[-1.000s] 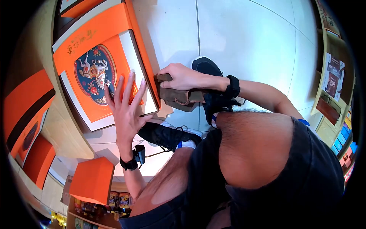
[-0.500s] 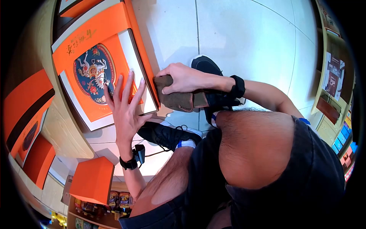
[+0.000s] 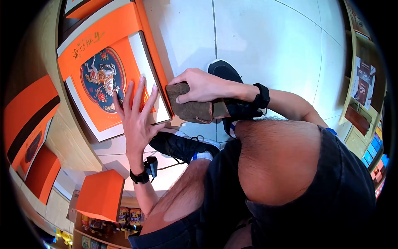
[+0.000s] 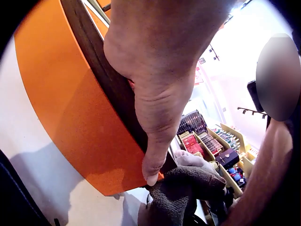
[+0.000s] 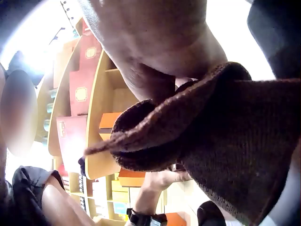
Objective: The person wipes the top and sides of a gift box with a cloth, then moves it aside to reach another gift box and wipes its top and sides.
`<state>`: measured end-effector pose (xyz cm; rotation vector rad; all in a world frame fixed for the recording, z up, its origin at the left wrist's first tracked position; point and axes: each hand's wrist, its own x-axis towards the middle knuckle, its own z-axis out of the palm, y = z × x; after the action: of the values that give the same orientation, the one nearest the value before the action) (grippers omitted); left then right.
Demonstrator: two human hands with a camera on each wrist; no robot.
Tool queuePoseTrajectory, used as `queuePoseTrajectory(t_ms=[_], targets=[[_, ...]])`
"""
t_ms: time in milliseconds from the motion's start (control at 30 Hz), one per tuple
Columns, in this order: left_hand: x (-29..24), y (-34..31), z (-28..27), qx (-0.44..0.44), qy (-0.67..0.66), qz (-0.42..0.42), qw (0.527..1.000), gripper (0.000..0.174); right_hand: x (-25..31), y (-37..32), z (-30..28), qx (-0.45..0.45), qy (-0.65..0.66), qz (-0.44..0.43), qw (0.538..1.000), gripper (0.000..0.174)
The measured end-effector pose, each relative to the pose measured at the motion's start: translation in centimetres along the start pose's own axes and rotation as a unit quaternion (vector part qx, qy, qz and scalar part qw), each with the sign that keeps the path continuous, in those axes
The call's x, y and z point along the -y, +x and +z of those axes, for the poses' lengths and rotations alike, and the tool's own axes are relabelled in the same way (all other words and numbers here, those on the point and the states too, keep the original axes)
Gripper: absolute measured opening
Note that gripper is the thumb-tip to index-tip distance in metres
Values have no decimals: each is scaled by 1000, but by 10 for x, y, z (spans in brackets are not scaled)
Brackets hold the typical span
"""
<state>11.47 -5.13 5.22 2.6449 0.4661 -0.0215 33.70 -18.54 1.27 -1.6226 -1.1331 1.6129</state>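
Observation:
In the head view a large orange box (image 3: 93,50) with a dark round horse emblem (image 3: 103,79) lies at the left. My left hand (image 3: 137,120) rests on its lid with the fingers spread. The thumb lies along the box's dark edge in the left wrist view. My right hand (image 3: 207,85) grips a folded brown cloth (image 3: 192,110) against the near corner of the orange side wall. Seen from the right wrist, the cloth (image 5: 240,141) hangs in folds below the right hand (image 5: 160,42).
Both shoes (image 3: 182,145) stand on the tiled floor (image 3: 265,45) beside the box. A wooden shelf edge (image 3: 76,137) curves past the box, with an orange carton (image 3: 99,195) below it. Shelves with leaflets (image 3: 362,83) stand at the right.
The right hand and the cloth have shifted slightly, and the cloth's folds look fuller, with more of it showing under the hand. The left hand has stayed in place on the lid.

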Motion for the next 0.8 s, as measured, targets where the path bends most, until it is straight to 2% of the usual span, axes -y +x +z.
queuePoseTrajectory(t_ms=[200, 267, 733, 800], targets=[[3, -1, 1, 0, -1, 1, 1000, 110, 9, -7, -2, -10, -2, -9, 1000, 50], [6, -2, 2, 14, 48, 23, 998, 103, 13, -8, -4, -5, -3, -7, 1000, 50], [5, -1, 0, 16, 42, 25, 999, 104, 20, -17, -10, 15, 18, -19, 1000, 52], [7, -3, 0, 20, 50, 27, 998, 104, 20, -25, -15, 36, 160, -38, 986, 52]])
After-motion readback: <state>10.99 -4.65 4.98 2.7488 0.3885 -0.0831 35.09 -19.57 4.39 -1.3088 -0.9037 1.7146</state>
